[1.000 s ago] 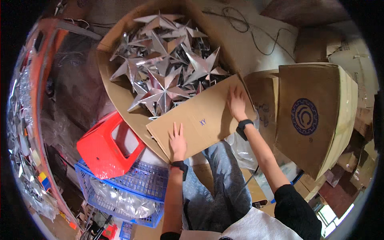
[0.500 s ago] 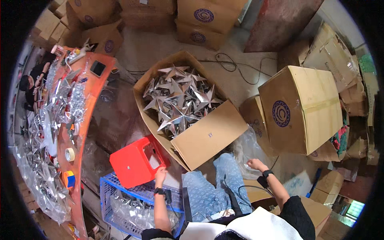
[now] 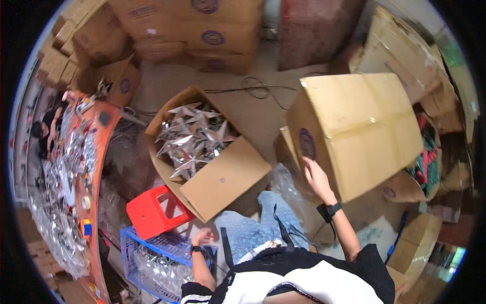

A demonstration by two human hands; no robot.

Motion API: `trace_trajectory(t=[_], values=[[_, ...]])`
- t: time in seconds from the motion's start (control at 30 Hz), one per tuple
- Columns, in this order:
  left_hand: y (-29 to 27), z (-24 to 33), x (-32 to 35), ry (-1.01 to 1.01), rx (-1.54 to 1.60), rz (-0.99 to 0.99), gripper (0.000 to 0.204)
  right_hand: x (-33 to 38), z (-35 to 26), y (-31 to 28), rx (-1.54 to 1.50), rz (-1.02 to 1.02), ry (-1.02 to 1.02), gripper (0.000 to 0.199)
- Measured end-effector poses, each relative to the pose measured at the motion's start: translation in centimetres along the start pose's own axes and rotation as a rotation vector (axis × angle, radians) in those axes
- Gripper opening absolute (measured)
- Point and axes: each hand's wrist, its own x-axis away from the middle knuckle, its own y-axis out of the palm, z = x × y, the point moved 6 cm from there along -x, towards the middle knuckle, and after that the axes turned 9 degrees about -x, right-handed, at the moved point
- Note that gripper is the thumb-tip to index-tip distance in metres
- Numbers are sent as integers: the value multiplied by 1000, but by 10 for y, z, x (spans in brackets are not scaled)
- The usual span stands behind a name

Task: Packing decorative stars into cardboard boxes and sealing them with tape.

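R hand point(image 3: 318, 180) open, fingers extended at the big carton point(image 3: 372, 124), contact unclear; L hand point(image 3: 202, 236) near blue crate point(image 3: 130, 256), blurred, can't tell if it's closed. Star box point(image 3: 190, 95) sits L of carton, flap point(image 3: 228, 175) covering near end. I'd judge step = reaching for carton; next calls for firm 2-handed grip.

Right of centre, the carton point(image 3: 372, 126) was tan, its round emblem point(image 3: 307, 144) dark blue. Left of centre, the stars point(image 3: 192, 144) were silver, their box point(image 3: 230, 182) brown. Lower left, the stool point(image 3: 146, 221) was red, the crate point(image 3: 129, 249) blue.
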Motion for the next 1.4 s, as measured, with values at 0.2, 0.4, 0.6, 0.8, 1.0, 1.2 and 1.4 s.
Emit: trace_trajectory(t=[0.2, 0.4, 0.6, 0.8, 1.0, 1.2, 1.4], values=[[75, 229, 129, 1044, -375, 445, 26, -11, 19, -103, 264, 146, -5, 33], [83, 233, 75, 913, -247, 246, 26, 28, 104, -97, 304, 151, 211, 45], [13, 31, -117, 468, -656, -171, 27, 11, 82, -89, 151, 105, 80, 43], [72, 21, -30, 156, -105, 37, 21, 39, 118, -106, 150, 221, 89, 40], [24, 102, 8, 591, -81, 435, 26, 37, 106, -96, 164, 126, 48, 41], [63, 96, 44, 607, 97, 419, 29, 34, 105, -104, 226, 111, -11, 42], [103, -37, -37, 16, 53, 182, 22, 4, 101, -127, 239, 53, -11, 25]])
